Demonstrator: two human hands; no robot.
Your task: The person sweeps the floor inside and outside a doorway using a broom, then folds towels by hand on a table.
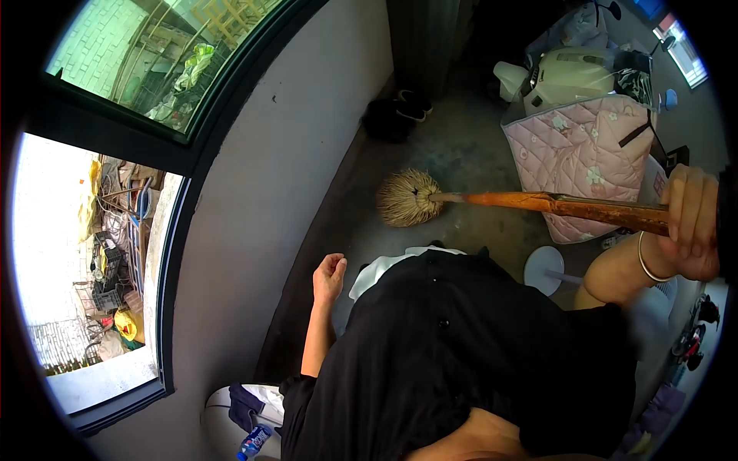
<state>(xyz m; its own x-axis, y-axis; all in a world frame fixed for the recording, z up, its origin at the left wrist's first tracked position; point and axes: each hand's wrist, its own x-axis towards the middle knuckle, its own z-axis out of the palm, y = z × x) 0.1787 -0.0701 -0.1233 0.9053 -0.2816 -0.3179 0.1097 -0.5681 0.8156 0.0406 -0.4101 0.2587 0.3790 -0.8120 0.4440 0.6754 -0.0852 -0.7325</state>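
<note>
My right hand [688,223] is wrapped round the wooden handle of a broom [569,206] at the right side. The handle runs leftward across the view, and its round head of pale straw-like bristles [407,198] is over the grey floor [469,157] in front of my body. Out to the left, my left hand [329,276] hangs by the wall side with its fingers loosely bent. Nothing shows in it, and it is apart from the broom.
A pale scooter [573,77] with a pink quilted cover [576,146] stands at upper right. Dark shoes [411,106] lie by the wall. A round white base [543,270] is near my right arm. Behind me at left, a bottle [254,442] rests on a white surface beneath a window [92,269].
</note>
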